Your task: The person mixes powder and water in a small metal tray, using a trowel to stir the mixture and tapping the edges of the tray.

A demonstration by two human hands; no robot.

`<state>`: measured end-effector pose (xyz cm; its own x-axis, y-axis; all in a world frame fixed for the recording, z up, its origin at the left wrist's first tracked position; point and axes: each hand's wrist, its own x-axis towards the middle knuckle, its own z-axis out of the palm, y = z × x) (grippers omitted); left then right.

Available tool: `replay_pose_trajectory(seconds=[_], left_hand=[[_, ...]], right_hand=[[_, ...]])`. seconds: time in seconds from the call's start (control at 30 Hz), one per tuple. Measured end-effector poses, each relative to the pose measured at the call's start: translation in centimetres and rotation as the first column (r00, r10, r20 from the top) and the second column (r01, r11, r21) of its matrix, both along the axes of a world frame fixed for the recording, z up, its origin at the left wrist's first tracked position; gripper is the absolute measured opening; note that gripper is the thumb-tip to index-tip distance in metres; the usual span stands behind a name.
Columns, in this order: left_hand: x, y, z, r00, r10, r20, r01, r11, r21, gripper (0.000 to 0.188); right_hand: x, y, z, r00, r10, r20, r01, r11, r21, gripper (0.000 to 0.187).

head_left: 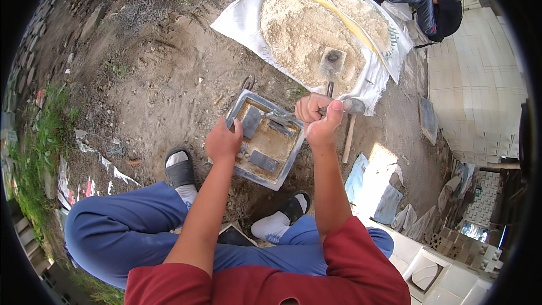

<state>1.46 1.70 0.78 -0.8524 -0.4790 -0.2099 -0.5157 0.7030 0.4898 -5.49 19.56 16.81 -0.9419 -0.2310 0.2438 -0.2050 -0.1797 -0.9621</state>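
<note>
A grey rectangular mould frame (255, 177) lies on the ground between my feet, with pale sandy material and several dark rectangular blocks (263, 161) inside. My left hand (223, 140) grips its left rim, the thumb reaching over the inner edge. Above the right rim, my right hand (320, 117) is closed round the grey handle (354, 106) of a trowel. The trowel's blade (278, 118) points left over the frame, close to the blocks; whether it touches them I cannot tell.
Beyond the frame, white sacks (237, 21) carry heaps of pale sandy material (299, 31), with a flat square tool (332, 62) on the nearer heap. A wooden stick (349, 140) lies to the right. Another person (420, 5) sits at far right beside stacked pale tiles (474, 79).
</note>
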Motion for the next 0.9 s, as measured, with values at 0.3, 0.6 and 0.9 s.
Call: replay_pose_trajectory(seconds=[0.3,0.6,0.9], left_hand=[[0.2,-0.3,0.2,1.0,0.001,-0.01,-0.001,1.0,-0.005,0.046],[-0.1,-0.5,0.6,0.998,-0.009,0.064,0.009,1.0,0.004,0.049],[0.0,-0.2,0.7,1.0,0.004,0.026,-0.005,1.0,0.015,0.048]], right_hand=[[0.2,2.2,0.2,0.998,0.033,-0.055,-0.029,0.997,0.078,0.072],[0.6,2.4,1.9,0.999,0.007,-0.047,-0.006,0.999,0.032,0.071],[0.2,1.3,4.3,0.998,-0.014,-0.065,0.013,1.0,-0.008,0.07]])
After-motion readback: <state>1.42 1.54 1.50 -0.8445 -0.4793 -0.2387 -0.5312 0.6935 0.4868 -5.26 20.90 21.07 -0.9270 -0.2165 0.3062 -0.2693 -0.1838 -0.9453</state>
